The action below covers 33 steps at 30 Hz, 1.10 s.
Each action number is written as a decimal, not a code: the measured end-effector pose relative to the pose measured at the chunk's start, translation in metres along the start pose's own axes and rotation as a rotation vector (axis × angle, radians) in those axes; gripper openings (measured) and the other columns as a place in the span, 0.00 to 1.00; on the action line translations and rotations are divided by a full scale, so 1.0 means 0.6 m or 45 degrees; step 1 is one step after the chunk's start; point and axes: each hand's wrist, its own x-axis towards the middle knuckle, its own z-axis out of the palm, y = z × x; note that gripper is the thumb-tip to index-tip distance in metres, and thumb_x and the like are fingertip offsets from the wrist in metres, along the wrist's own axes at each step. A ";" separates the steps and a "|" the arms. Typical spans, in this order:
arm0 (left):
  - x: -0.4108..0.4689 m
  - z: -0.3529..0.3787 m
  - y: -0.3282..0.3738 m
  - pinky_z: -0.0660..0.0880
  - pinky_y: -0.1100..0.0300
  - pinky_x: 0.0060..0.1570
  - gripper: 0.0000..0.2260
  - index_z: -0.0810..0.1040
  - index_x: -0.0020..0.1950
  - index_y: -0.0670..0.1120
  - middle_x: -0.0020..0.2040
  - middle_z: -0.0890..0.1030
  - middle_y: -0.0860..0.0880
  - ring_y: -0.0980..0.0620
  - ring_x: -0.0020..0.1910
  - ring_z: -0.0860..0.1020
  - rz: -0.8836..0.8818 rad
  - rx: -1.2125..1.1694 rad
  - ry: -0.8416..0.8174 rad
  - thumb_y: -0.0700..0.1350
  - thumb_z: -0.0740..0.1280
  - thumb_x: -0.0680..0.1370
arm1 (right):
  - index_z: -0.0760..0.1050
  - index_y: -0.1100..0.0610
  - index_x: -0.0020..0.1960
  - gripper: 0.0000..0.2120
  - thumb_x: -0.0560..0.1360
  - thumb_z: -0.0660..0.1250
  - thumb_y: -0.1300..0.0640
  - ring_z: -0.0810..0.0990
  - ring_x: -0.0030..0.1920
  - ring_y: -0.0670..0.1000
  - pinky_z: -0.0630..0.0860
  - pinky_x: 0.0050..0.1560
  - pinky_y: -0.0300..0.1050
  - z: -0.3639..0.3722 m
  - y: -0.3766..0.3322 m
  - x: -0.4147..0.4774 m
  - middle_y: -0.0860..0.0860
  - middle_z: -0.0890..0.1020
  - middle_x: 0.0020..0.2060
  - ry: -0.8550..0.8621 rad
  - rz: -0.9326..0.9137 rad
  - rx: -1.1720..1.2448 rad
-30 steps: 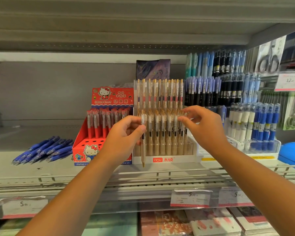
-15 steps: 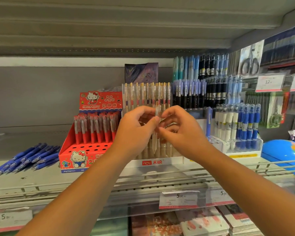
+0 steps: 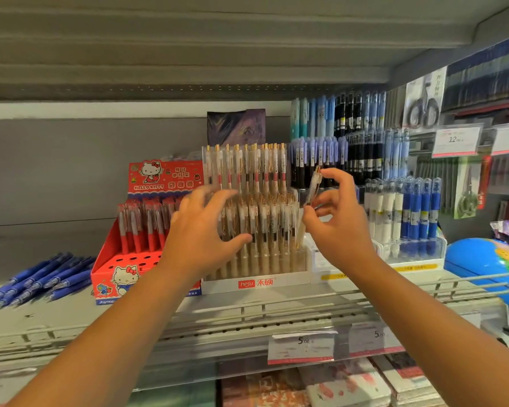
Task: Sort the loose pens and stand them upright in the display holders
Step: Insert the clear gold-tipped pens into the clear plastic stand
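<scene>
A clear-and-beige pen (image 3: 312, 189) with a gold clip is pinched in my right hand (image 3: 337, 227), tilted, its tip down at the right end of the white tiered display holder (image 3: 259, 284). That holder is packed with upright pens of the same kind. My left hand (image 3: 203, 233) hovers with fingers spread in front of the holder's left side and holds nothing. To the left, a red Hello Kitty holder (image 3: 112, 277) carries red pens in its back rows, with open holes in front. Several loose blue pens (image 3: 39, 279) lie flat on the shelf at far left.
Clear holders with blue, black and white pens (image 3: 406, 212) fill the right of the shelf. A blue globe (image 3: 488, 259) sits at the far right edge. A wire rail (image 3: 276, 306) with price tags (image 3: 301, 346) runs along the shelf front. The upper shelf hangs close overhead.
My hands met over the holder and the pen passed from left to right. The left hand has since let go and spread open; the right has carried the pen to the holder's right end.
</scene>
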 end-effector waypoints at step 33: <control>-0.003 0.036 -0.029 0.65 0.56 0.64 0.33 0.65 0.72 0.57 0.71 0.63 0.55 0.50 0.70 0.63 0.107 -0.011 0.015 0.56 0.76 0.71 | 0.59 0.34 0.57 0.28 0.73 0.70 0.60 0.80 0.31 0.45 0.81 0.35 0.47 0.017 0.026 -0.005 0.47 0.81 0.32 -0.380 0.267 -0.325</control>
